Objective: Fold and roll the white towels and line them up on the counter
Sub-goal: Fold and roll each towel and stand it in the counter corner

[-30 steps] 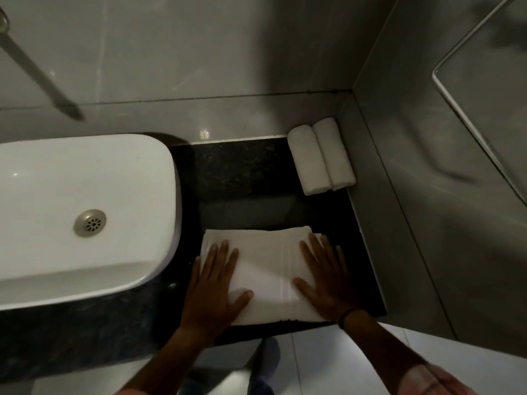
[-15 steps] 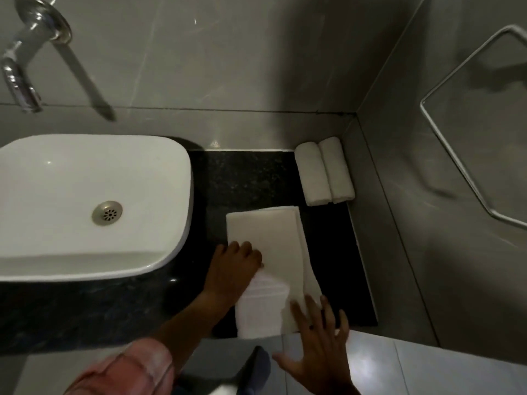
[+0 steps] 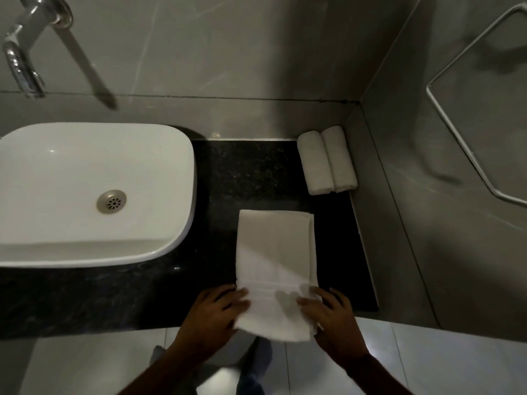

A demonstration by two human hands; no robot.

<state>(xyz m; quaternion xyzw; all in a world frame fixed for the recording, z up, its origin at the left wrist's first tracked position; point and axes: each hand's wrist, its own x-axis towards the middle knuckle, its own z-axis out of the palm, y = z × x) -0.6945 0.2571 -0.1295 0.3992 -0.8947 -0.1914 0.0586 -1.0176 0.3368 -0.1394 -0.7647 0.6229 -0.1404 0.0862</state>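
A folded white towel (image 3: 275,252) lies lengthwise on the black counter (image 3: 242,172), its near end hanging over the front edge. My left hand (image 3: 212,317) grips the near left corner of the towel. At the near right corner, my right hand (image 3: 332,317) holds the towel with fingers curled over the edge. Two rolled white towels (image 3: 326,162) lie side by side in the far right corner against the wall.
A white basin (image 3: 85,195) sits on the counter to the left, with a chrome tap (image 3: 22,61) on the wall above it. Grey tiled walls close the counter at the back and right. A metal rail (image 3: 462,132) hangs on the right wall.
The towel went from lying crosswise under both flat palms to lying lengthwise. Both hands have moved to its near end and taken hold of the corners.
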